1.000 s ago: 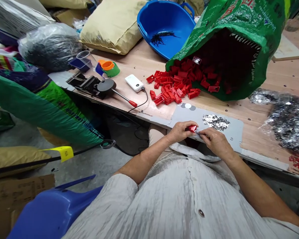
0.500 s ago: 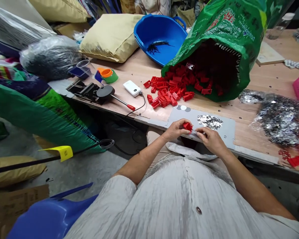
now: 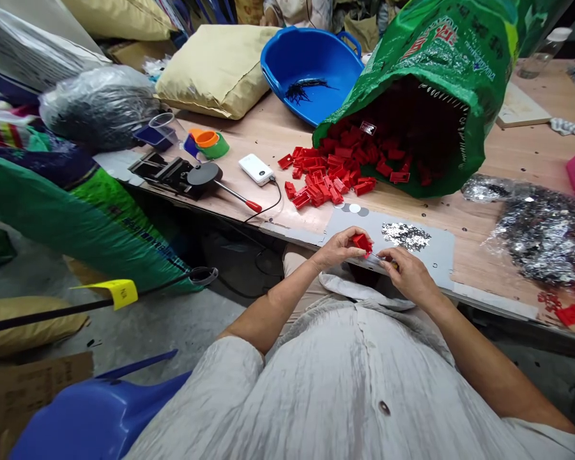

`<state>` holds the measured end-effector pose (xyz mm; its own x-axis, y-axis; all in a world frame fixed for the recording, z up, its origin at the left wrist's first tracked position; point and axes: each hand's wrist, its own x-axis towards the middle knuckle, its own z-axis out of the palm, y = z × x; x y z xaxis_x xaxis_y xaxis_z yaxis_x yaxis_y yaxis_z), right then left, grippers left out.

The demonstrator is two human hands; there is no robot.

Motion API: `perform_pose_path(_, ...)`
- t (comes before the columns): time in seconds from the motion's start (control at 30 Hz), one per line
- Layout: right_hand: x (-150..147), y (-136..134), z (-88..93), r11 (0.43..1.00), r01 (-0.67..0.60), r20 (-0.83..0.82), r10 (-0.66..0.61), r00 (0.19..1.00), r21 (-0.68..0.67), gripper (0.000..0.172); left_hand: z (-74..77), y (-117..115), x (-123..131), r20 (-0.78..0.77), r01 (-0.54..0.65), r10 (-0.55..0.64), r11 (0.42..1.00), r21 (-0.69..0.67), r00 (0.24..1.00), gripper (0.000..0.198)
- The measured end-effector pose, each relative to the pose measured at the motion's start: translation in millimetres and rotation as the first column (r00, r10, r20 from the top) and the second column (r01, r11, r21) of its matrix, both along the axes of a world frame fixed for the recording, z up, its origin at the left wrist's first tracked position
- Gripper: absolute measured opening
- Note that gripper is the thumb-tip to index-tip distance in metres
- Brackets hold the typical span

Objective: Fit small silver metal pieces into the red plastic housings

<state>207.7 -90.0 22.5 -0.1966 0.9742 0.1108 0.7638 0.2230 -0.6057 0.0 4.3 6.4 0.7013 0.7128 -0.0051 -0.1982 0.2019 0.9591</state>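
We hold one red plastic part [image 3: 361, 242] just above a grey board [image 3: 436, 268] at the table's near edge, clenched in our left hand [image 3: 336, 249]. Our right hand [image 3: 409, 275] grips a small metal piece [image 3: 374, 257] against it. Silver bits [image 3: 405, 236] lie on the board at 2 o'clock. At 11 o'clock, a heap of red parts [image 3: 326, 169] spills from a green woven sack [image 3: 441, 51] at 1 o'clock, which looks well filled. A bulging bag of silver pieces [image 3: 541, 236] sits at 3 o'clock. Plenty appears left.
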Motion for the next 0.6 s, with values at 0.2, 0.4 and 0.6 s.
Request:
perform_pose_path(0.2,-3.6,0.2,1.1,1.000,0.008,0.035,-0.008,0.999,-0.005,0.017,-3.6,1.1,-0.3,-0.032,0.000,0.002,0.997,0.077,0.999,0.041)
perform_pose_path(0.4,-7.5,-1.0,-2.7,0.999,0.029,0.116,-0.031,0.993,0.024,0.016,-9.6,-1.9,-0.5,-0.187,0.007,0.041,0.968,0.250,0.982,0.039)
perform_pose_path(0.6,-11.4,0.8,-6.1,0.999,0.042,0.175,-0.047,0.983,0.034,0.016,-11.2,-3.9,0.7,-0.269,-0.002,0.101,0.939,0.344,0.958,0.038)
